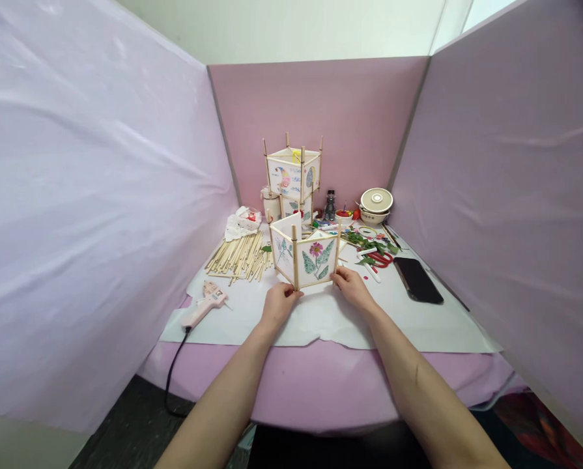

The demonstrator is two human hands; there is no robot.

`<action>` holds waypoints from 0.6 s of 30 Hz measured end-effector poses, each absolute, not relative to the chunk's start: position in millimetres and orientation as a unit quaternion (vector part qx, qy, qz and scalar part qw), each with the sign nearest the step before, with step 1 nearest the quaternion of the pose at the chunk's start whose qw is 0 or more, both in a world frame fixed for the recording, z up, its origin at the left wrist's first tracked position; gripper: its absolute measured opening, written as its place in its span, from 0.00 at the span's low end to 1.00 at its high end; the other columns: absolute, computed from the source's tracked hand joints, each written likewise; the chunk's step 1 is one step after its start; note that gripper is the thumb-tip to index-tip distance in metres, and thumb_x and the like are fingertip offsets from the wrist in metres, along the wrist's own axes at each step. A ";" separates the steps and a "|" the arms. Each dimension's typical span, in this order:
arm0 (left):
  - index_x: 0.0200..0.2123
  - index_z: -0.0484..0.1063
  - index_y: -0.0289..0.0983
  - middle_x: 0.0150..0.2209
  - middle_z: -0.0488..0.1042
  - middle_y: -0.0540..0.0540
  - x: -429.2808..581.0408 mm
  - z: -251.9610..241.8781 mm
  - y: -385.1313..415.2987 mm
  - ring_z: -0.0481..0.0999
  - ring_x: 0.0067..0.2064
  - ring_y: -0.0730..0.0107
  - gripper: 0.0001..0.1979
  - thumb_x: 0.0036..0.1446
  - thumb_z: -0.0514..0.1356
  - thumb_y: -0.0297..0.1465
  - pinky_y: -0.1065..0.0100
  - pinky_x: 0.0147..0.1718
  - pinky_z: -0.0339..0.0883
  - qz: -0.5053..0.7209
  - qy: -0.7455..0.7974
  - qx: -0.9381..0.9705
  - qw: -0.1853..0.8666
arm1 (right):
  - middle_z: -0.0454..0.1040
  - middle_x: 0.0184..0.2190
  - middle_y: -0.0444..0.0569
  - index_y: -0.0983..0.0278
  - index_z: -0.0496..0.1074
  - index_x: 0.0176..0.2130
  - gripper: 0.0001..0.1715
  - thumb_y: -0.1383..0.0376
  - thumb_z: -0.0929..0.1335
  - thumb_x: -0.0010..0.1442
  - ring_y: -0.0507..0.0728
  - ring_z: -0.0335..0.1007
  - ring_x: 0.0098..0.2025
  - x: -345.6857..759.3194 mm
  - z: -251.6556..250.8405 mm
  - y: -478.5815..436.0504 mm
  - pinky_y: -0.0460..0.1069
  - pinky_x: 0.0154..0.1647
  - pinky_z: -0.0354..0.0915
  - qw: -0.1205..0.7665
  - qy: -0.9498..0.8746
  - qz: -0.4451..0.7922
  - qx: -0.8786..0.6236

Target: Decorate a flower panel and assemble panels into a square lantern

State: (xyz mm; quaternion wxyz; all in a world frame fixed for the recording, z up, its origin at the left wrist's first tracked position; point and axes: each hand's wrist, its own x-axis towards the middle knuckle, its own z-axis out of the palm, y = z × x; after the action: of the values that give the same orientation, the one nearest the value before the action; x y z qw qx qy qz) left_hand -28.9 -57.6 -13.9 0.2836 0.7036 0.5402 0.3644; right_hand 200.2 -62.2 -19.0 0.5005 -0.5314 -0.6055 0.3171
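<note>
In front of me stands a lantern frame (317,262) of thin wooden sticks with white panels. Its front panel carries a pink flower and green leaves. My left hand (280,305) pinches the bottom of the front corner post, fingers closed. At the lower right corner, my right hand (348,284) grips the frame between thumb and fingers. Behind it rises a finished-looking lantern (292,177) of stacked panels, one with a moon drawing. The lower part of that lantern is partly hidden by the frame I hold.
A pink glue gun (206,305) lies at the left, its black cord hanging over the table edge. Wooden sticks (240,256) lie beyond it. To the right are a black phone (417,280), red-handled scissors (382,259), green leaves (364,241) and a lidded bowl (376,203). Pink-white partitions enclose the table.
</note>
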 end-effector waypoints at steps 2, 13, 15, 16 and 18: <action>0.24 0.75 0.36 0.25 0.71 0.48 -27.1 -16.1 -60.5 0.67 0.30 0.69 0.07 0.50 0.63 0.33 0.67 0.32 0.58 0.372 0.545 0.705 0.260 | 0.63 0.20 0.40 0.62 0.66 0.26 0.12 0.57 0.63 0.56 0.53 0.57 0.25 198.9 -20.1 -63.1 0.48 0.29 0.53 0.501 -0.602 0.322 -0.531; 0.26 0.75 0.37 0.28 0.74 0.47 -17.3 -20.2 -76.9 0.72 0.32 0.69 0.08 0.57 0.61 0.30 0.69 0.34 0.63 0.400 0.470 0.777 0.120 | 0.72 0.26 0.46 0.63 0.72 0.31 0.15 0.54 0.65 0.52 0.56 0.64 0.27 200.7 -21.3 -57.8 0.50 0.31 0.64 0.539 -0.570 0.320 -0.531; 0.27 0.75 0.37 0.29 0.74 0.47 -12.4 -21.8 -81.4 0.73 0.33 0.69 0.09 0.59 0.60 0.30 0.69 0.34 0.64 0.401 0.438 0.800 0.089 | 0.75 0.30 0.50 0.63 0.74 0.33 0.18 0.52 0.65 0.52 0.58 0.68 0.30 203.7 -23.0 -57.7 0.52 0.33 0.66 0.547 -0.563 0.313 -0.534; 0.27 0.75 0.37 0.29 0.75 0.47 -10.1 -22.9 -83.5 0.73 0.32 0.69 0.09 0.60 0.60 0.30 0.69 0.33 0.65 0.399 0.422 0.811 0.072 | 0.76 0.32 0.52 0.63 0.75 0.35 0.20 0.51 0.66 0.52 0.60 0.69 0.33 205.4 -24.6 -58.3 0.53 0.34 0.67 0.557 -0.560 0.310 -0.529; 0.28 0.74 0.37 0.29 0.74 0.46 -6.2 -24.8 -87.3 0.73 0.32 0.69 0.11 0.62 0.57 0.31 0.69 0.33 0.65 0.394 0.393 0.830 0.033 | 0.77 0.38 0.55 0.62 0.76 0.39 0.24 0.49 0.68 0.50 0.64 0.72 0.39 209.3 -29.3 -60.1 0.55 0.40 0.68 0.584 -0.557 0.303 -0.507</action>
State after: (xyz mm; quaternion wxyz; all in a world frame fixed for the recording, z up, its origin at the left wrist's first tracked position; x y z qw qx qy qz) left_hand -6.2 -87.3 -24.8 0.0333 0.8300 0.3933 0.3942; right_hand 209.3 -60.1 -29.3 0.5837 -0.5066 -0.5574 0.3032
